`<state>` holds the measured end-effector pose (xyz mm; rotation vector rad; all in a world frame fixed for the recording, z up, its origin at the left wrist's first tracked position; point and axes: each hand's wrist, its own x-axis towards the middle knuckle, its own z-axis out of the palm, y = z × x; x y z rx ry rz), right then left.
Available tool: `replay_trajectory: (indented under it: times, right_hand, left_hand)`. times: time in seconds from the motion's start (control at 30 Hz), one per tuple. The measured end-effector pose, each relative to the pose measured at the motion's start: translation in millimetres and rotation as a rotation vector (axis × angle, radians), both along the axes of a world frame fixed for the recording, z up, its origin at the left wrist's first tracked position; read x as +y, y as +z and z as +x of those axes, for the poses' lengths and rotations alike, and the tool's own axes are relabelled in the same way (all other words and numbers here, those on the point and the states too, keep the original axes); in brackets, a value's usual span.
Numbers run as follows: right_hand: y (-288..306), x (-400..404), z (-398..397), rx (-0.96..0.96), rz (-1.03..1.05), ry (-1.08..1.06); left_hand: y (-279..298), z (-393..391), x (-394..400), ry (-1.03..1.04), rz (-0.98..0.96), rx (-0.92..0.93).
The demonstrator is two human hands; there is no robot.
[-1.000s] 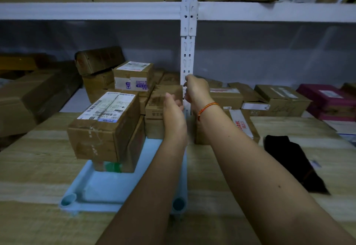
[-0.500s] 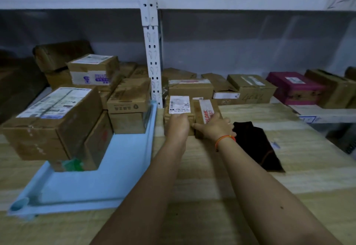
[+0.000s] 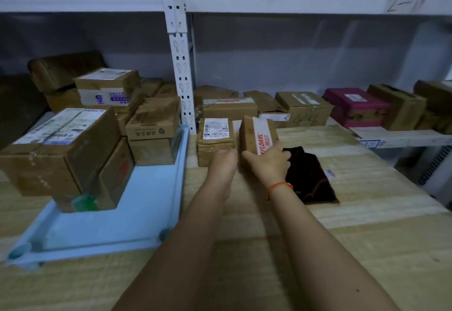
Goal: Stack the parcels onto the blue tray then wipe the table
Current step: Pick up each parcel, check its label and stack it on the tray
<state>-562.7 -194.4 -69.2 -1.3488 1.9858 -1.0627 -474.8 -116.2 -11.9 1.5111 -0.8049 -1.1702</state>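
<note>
Since half a second ago we have tilted the brown cardboard parcel with red-lettered white tape [image 3: 258, 138] up off the tabletop [image 3: 367, 213], right hand [image 3: 270, 162] fingers clamped on it; left hand [image 3: 222, 164] touches the neighbouring labelled brown parcel [image 3: 215, 143], grip unclear, beside the blue tray [image 3: 117, 220]

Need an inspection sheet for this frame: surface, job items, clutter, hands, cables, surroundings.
Surface: pale wooden table, bare at the front.
Job's things: blue tray at left holds stacked cardboard parcels; a labelled parcel and a red-taped parcel lie on the table beside it; the red-taped one is tilted.
Clutter: dark cloth right of the hands.
Grippers: left hand at the labelled parcel, grip unclear; right hand grips the red-taped parcel.
Cables: nothing seen.
Surroundings: white shelving post; more boxes on the shelf behind, one magenta box.
</note>
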Motion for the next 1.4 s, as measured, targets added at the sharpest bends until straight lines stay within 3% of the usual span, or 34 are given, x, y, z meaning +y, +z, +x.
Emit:
replay_trajectory:
  times: [0.27,0.57,0.8,1.07,1.2,1.4]
  right_hand:
    - [27,103,-3,-0.096,-0.22,0.133]
    - [33,183,9,-0.022,-0.369,0.35]
    - [31,190,13,-0.345,-0.348,0.375]
    - [16,187,9,-0.52,-0.264,0.377]
    - [10,190,15,-0.417,-0.254,0.382]
    - [16,198,22,-0.572,-0.159,0.446]
  left_hand:
    - [2,6,50,-0.201,-0.046,0.114]
    - [-11,48,108,-0.172,-0.124,0.16]
    - [-15,61,129,-0.055,-0.175,0.151]
    - [-26,62,139,-0.054,-0.227,0.133]
    - [-36,65,139,0.002,-0.258,0.016]
    - [-37,58,148,0.108,-0.357,-0.449]
